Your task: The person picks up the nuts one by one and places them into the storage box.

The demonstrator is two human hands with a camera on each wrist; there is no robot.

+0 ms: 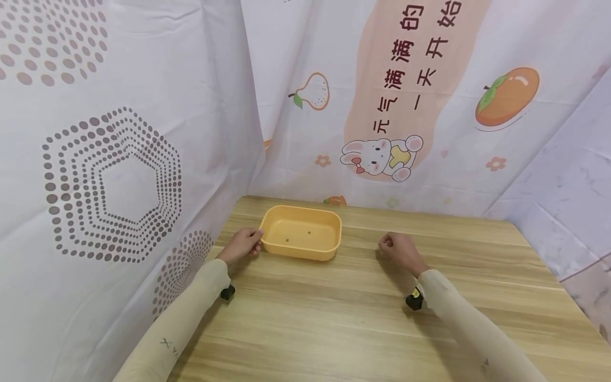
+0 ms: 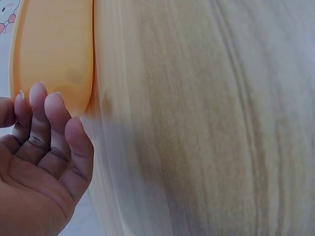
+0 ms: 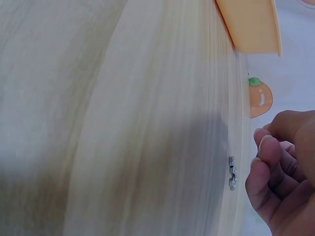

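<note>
A shallow yellow plastic basket (image 1: 300, 252) with rounded corners stands on the wooden table, toward its back left. At its left end my left hand (image 1: 242, 245) pinches the rim between thumb and fingers; the left wrist view shows the fingertips against the basket wall (image 2: 54, 44). Two small dark spots show on the basket floor. To the right of the basket, my right hand (image 1: 403, 252) hovers over the table with curled fingers, thumb and index fingertips together. I cannot tell whether something small is between them. Small silver metal pieces (image 3: 232, 173) lie near this hand.
The table (image 1: 296, 323) has wood grain and meets a printed white curtain (image 1: 296, 159) at the back. Another patterned curtain (image 1: 205, 132) hangs close along the left side. A black wrist camera (image 1: 414, 301) sits under the right cuff.
</note>
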